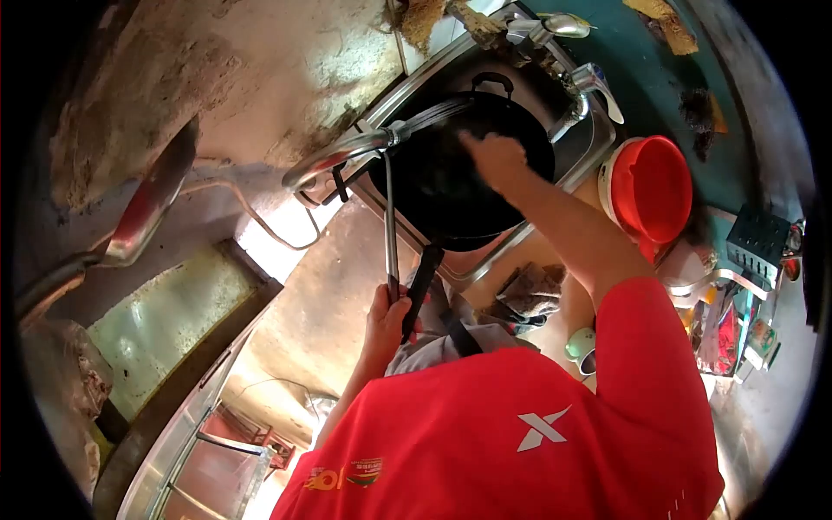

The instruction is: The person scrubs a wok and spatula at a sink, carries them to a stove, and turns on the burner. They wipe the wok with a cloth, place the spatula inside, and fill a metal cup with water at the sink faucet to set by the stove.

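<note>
A black wok (442,186) lies tilted in the metal sink (572,156), a small loop handle at its far rim. My left hand (387,322) is closed round the wok's long black handle (421,290) and also holds a thin metal rod (390,225). That rod reaches up to a curved metal spout (342,156) with a streak, apparently water, running from its tip over the wok. Over the right part of the wok is my right hand (498,162), its fingertips blurred; whether it holds anything is not clear.
Two taps (592,84) stand at the sink's far right edge. A red basin (659,189) is to the right, with a dark slotted holder (756,247) beyond it. A green and white mug (582,349) and a crumpled cloth (530,290) are below the sink. A metal ladle-like tool (152,195) hangs at left.
</note>
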A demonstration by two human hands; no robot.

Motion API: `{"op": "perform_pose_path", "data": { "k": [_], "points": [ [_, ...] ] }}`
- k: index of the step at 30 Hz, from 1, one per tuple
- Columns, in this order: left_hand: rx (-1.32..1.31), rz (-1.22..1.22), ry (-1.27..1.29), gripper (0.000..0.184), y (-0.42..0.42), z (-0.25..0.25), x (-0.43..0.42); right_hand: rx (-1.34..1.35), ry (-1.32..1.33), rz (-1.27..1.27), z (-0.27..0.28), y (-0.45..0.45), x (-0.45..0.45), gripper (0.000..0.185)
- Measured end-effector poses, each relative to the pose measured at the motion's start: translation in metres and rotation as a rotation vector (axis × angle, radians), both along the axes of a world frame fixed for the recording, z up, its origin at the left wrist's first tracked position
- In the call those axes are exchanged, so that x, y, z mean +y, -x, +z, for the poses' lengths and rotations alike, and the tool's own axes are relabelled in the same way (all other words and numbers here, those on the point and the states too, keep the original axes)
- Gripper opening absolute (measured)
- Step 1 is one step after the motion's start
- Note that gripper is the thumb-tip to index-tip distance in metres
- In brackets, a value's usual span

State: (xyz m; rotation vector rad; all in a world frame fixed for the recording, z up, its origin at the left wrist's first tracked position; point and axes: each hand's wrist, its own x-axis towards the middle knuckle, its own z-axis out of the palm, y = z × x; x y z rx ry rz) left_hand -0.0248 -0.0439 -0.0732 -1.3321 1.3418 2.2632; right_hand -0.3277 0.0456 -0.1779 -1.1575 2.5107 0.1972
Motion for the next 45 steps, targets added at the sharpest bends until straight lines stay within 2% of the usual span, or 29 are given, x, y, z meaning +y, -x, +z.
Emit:
{"op": "perform_pose_path", "data": {
  "k": [1, 3, 6, 7, 9, 11, 13, 15, 17, 21, 23, 24, 26, 29, 30, 31, 32, 34, 37, 38, 39, 41, 45],
  "points": [
    [-0.002, -0.012, 0.0, 0.014, 0.002, 0.0, -0.002, 0.016, -0.038, -0.14, 0.007, 0.013, 0.002, 0.047],
    [-0.01, -0.032, -0.013, 0.014, 0.001, 0.001, 0.0, 0.01, 0.033, -0.275, 0.033, 0.027, 0.023, 0.035],
    [0.0, -0.006, -0.053, 0.014, 0.004, 0.005, 0.0, -0.082, -0.116, -0.323, 0.018, 0.032, 0.072, 0.027],
    [-0.002, 0.017, -0.069, 0.015, 0.005, 0.007, -0.001, -0.076, -0.117, -0.323, 0.037, 0.025, 0.069, 0.027],
    [-0.004, 0.015, -0.059, 0.015, 0.006, 0.006, -0.002, -0.318, -0.388, 0.054, 0.073, -0.001, 0.063, 0.023],
    [-0.015, 0.014, -0.046, 0.015, 0.006, 0.006, -0.001, -0.449, -0.384, 0.207, 0.079, -0.02, 0.042, 0.025],
    [-0.054, -0.036, -0.023, 0.016, 0.008, 0.006, -0.002, -0.485, -0.193, 0.225, 0.062, -0.032, 0.014, 0.025],
    [-0.043, -0.053, 0.02, 0.016, 0.005, 0.0, -0.001, -0.313, -0.075, 0.042, 0.023, -0.028, -0.008, 0.024],
    [-0.05, -0.06, 0.046, 0.016, -0.001, -0.002, 0.001, -0.161, -0.065, -0.17, -0.009, 0.001, -0.005, 0.025],
    [-0.008, -0.014, -0.015, 0.016, 0.001, -0.002, -0.003, -0.067, -0.184, -0.023, 0.035, 0.033, 0.045, 0.024],
    [-0.024, -0.009, -0.019, 0.017, 0.004, 0.002, -0.004, -0.223, -0.52, 0.203, 0.073, 0.026, 0.053, 0.025],
    [-0.03, 0.004, -0.021, 0.016, 0.003, 0.0, -0.004, -0.219, -0.528, 0.206, 0.09, 0.017, 0.056, 0.025],
    [-0.02, 0.0, -0.014, 0.017, 0.0, -0.004, -0.003, -0.585, -0.461, 0.286, 0.12, -0.003, 0.057, 0.033],
    [-0.032, -0.016, 0.01, 0.018, -0.002, -0.007, -0.002, -0.675, -0.465, 0.208, 0.159, -0.003, 0.053, 0.042],
    [-0.031, -0.029, 0.015, 0.018, -0.002, -0.008, -0.002, -0.536, -0.367, 0.296, 0.149, 0.007, 0.071, 0.043],
    [-0.033, -0.04, 0.022, 0.018, -0.003, -0.008, -0.001, -0.491, -0.427, 0.223, 0.137, 0.023, 0.083, 0.039],
    [-0.037, -0.038, 0.021, 0.018, -0.003, -0.007, -0.001, -0.324, -0.459, 0.194, 0.139, 0.035, 0.084, 0.029],
    [-0.049, -0.053, 0.037, 0.019, 0.0, -0.005, -0.002, -0.002, -0.38, 0.116, 0.129, 0.054, 0.08, 0.02],
    [-0.021, -0.026, 0.018, 0.019, -0.001, -0.005, -0.002, 0.004, -0.306, 0.146, 0.123, 0.044, 0.088, 0.015],
    [-0.021, -0.025, 0.016, 0.019, -0.002, -0.006, -0.002, -0.071, -0.267, 0.234, 0.123, 0.038, 0.097, 0.017],
    [-0.025, -0.03, 0.02, 0.019, -0.002, -0.007, -0.003, -0.068, -0.27, 0.239, 0.136, 0.027, 0.096, 0.017],
    [-0.026, -0.033, 0.021, 0.019, -0.002, -0.008, -0.003, -0.447, -0.124, 0.366, 0.163, 0.005, 0.089, 0.019],
    [-0.039, -0.059, 0.036, 0.017, 0.0, -0.007, -0.004, -0.441, -0.263, 0.268, 0.134, 0.024, 0.088, 0.021]
  ]
}}
